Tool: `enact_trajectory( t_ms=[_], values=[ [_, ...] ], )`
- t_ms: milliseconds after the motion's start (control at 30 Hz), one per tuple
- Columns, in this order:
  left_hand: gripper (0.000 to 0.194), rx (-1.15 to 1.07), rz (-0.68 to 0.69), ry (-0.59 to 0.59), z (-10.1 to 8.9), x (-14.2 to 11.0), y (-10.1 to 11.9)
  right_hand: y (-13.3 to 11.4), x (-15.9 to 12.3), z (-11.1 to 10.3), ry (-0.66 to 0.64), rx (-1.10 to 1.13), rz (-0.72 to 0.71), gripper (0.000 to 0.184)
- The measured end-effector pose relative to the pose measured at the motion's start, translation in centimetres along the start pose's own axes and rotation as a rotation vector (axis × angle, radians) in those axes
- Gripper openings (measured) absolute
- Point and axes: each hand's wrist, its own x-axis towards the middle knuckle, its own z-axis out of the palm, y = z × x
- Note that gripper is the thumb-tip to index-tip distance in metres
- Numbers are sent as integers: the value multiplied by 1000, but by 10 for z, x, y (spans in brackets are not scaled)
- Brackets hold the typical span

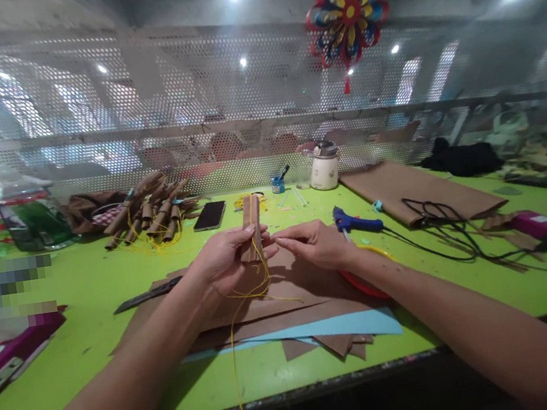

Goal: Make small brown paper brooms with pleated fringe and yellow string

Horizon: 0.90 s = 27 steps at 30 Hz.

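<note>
My left hand (pixel 223 259) grips a folded strip of brown paper (pixel 251 214), held upright over the work surface. A yellow string (pixel 266 270) runs along the strip and hangs down past the table edge. Just right of it, my right hand (pixel 316 243) has its thumb and index finger pinched together close to my left fingertips. Whether anything is between them is too small to see. Beneath both hands lie brown paper sheets (pixel 296 282) on a light blue sheet (pixel 364 323). A dark blade-like tool (pixel 149 294) rests beside my left wrist.
A blue glue gun (pixel 364 222) with a black cord lies beyond my right wrist, near a red ring (pixel 365 287). Brown paper rolls (pixel 154 214) with yellow strings, a phone (pixel 210 216), a jug (pixel 324 168) and folded brown paper (pixel 417 189) stand farther back.
</note>
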Motion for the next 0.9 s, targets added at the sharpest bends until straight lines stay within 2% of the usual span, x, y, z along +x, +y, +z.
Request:
enact_trajectory(
  t_ms=[200, 367, 633, 900],
  values=[
    [21, -14, -3, 15, 1, 0, -1, 0, -2, 0, -16, -277, -153, 30],
    [24, -3, 22, 28, 4, -2, 1, -5, -4, 3, -5, -421, -161, 34],
    [25, -14, 22, -11, 3, -1, -2, -7, -5, 9, -56, -428, -120, 37],
    [24, 64, 41, -5, 10, -6, -5, -9, -4, 11, -45, -336, -73, 36]
  ],
)
